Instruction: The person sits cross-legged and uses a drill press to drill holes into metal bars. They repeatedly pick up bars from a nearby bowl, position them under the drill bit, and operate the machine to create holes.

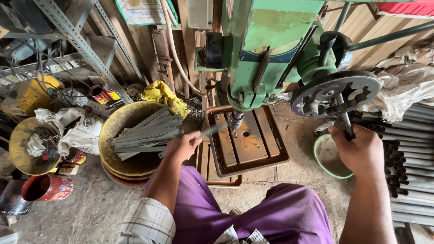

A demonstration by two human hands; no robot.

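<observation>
I sit facing a green drill press point(266, 49). My left hand point(182, 145) grips a flat grey metal strip point(212, 130) and holds its far end on the rusty slotted drill table point(255, 144), right under the drill chuck point(235, 120). My right hand point(357, 151) is closed around the feed lever handle point(346, 123) below the dark round feed wheel point(335, 93). Left of my left hand, a stack of similar grey strips point(147, 132) lies across a yellowish metal pan point(118, 131).
Grey metal rods point(411, 162) are piled at the right, with a green bowl point(326, 156) beside them. At the left stand a red pot point(45, 187), another pan with rags point(27, 144), small cans point(104, 93) and a slotted steel rack point(86, 45). My purple-clad legs point(253, 212) fill the foreground.
</observation>
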